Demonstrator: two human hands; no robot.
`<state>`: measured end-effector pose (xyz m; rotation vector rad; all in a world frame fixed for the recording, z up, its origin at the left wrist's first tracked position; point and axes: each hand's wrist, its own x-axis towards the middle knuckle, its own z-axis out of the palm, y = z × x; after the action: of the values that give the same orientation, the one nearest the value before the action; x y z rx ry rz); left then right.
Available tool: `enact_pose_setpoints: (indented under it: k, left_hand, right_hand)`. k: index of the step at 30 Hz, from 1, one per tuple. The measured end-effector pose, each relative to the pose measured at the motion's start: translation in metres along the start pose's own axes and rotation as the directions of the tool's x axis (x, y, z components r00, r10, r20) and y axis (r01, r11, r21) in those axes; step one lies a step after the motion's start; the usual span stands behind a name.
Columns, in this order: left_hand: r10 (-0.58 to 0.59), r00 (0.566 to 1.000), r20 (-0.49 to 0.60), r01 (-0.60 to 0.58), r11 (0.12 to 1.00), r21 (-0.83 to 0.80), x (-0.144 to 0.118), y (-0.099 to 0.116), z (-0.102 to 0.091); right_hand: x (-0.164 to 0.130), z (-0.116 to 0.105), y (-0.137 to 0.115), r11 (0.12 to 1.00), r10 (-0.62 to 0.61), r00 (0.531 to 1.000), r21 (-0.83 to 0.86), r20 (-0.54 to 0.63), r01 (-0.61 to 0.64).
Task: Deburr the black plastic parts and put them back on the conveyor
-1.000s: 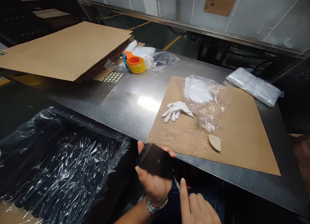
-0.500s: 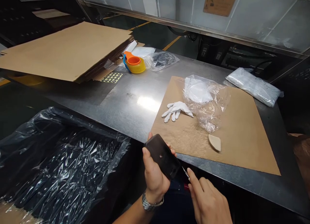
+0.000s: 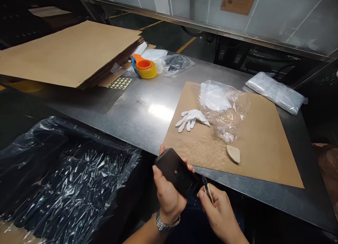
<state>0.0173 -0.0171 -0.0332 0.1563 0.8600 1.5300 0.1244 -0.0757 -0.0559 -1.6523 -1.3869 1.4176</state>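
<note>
Hands, lower centre of frame: left hand (image 3: pixel 166 194) wrapped around a flat black case (image 3: pixel 176 172), held tilted just off the near tabletop (image 3: pixel 137 110) edge; right hand (image 3: pixel 220 214) pinching a thin blade-like tool (image 3: pixel 206 187) whose tip meets the case's lower right end. Cardboard sheet (image 3: pixel 264 145), centre right, carries a white glove (image 3: pixel 192 118), crumpled clear bag (image 3: pixel 224 110) and tan wedge (image 3: pixel 233 153); black plastic-lined bin (image 3: pixel 66 180), lower left.

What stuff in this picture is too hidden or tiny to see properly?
Head view only:
- The thin tool in the right hand: too small and partly covered by fingers to identify.
- The black part in the left hand: its underside is hidden by the palm.
- The sticker sheet: print too small to read.
- The brown sign: cut off by the top edge.
- The black bag: contents hidden by crinkled plastic.
</note>
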Motion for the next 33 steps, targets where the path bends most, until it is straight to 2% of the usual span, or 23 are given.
enact_pose_setpoints:
  k: [3, 6, 8, 10, 13, 15, 18, 20, 27, 33]
  left_hand:
    - [-0.076, 0.997, -0.027, 0.076, 0.997, -0.011, 0.005, 0.002, 0.000]
    - [-0.175, 0.984, -0.031, 0.174, 0.985, -0.013, 0.008, 0.001, -0.001]
    - [-0.194, 0.981, -0.020, 0.194, 0.981, -0.002, 0.008, 0.001, -0.002]
    - [-0.184, 0.983, -0.007, 0.184, 0.983, 0.017, 0.008, 0.001, -0.003]
    - [-0.174, 0.985, 0.001, 0.174, 0.984, 0.042, 0.006, 0.002, -0.003]
    - [-0.184, 0.983, -0.003, 0.184, 0.982, 0.047, 0.006, 0.003, -0.001]
    - [-0.196, 0.981, -0.008, 0.196, 0.979, 0.049, 0.005, 0.004, 0.001]
    - [-0.204, 0.979, -0.008, 0.204, 0.978, 0.053, 0.004, 0.004, 0.001]
    - [-0.178, 0.983, 0.035, 0.176, 0.982, 0.072, 0.003, 0.002, -0.001]
    - [-0.170, 0.982, 0.077, 0.163, 0.983, 0.087, 0.004, 0.000, -0.003]
  right_hand:
    - [-0.003, -0.008, 0.008, 0.992, -0.039, 0.992, -0.126, -0.123, 0.024]
    - [-0.010, -0.014, 0.008, 0.954, -0.160, 0.978, -0.277, -0.135, 0.117]
    - [-0.015, -0.015, 0.005, 0.906, -0.245, 0.960, -0.384, -0.136, 0.176]
    - [-0.019, -0.016, 0.002, 0.824, -0.358, 0.923, -0.513, -0.143, 0.240]
    - [-0.021, -0.019, -0.002, 0.635, -0.539, 0.835, -0.705, -0.112, 0.315]
    - [-0.021, -0.022, -0.005, 0.504, -0.610, 0.790, -0.798, -0.060, 0.329]
    - [-0.021, -0.026, -0.010, 0.369, -0.649, 0.761, -0.876, -0.003, 0.312]
    - [-0.022, -0.028, -0.012, 0.329, -0.658, 0.753, -0.895, 0.013, 0.302]
    - [-0.022, -0.028, -0.010, 0.310, -0.653, 0.757, -0.903, 0.025, 0.297]
    - [-0.024, -0.033, 0.000, 0.255, -0.606, 0.790, -0.919, 0.090, 0.300]
